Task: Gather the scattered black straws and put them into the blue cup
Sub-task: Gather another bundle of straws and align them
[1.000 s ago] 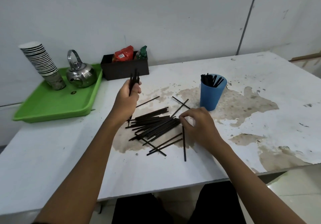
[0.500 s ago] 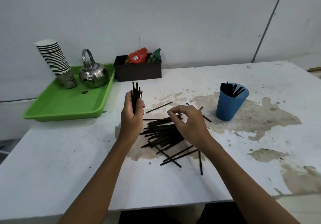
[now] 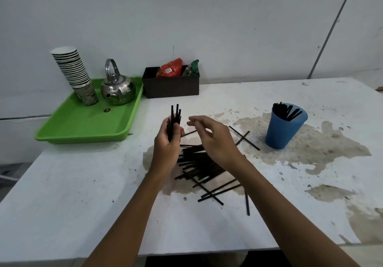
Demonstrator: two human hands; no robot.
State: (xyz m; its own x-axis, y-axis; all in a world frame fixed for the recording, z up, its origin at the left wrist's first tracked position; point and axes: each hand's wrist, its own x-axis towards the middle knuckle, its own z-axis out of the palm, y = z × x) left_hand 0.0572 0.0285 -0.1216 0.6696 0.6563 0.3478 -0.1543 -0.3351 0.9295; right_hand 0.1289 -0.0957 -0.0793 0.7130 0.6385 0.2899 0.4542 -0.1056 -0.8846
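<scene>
My left hand [image 3: 166, 144] grips a small upright bundle of black straws [image 3: 175, 115] above the table. Just to its right, my right hand [image 3: 215, 140] hovers with relaxed fingers and holds nothing. Under both hands lies a loose pile of black straws [image 3: 199, 167] on a stained patch of the white table [image 3: 83, 194]. A few single straws lie apart, two of them crossed [image 3: 244, 137] near the blue cup [image 3: 281, 130]. The blue cup stands to the right with several straws inside it.
A green tray [image 3: 83, 126] at the back left carries a steel kettle [image 3: 118, 87] and a stack of paper cups [image 3: 75, 74]. A dark box [image 3: 172, 85] with snack packets sits against the wall. The table's front edge is close to me.
My right hand rose from the pile toward the bundle in my left hand and its fingers opened. The left hand kept its bundle upright. The camera view shifted.
</scene>
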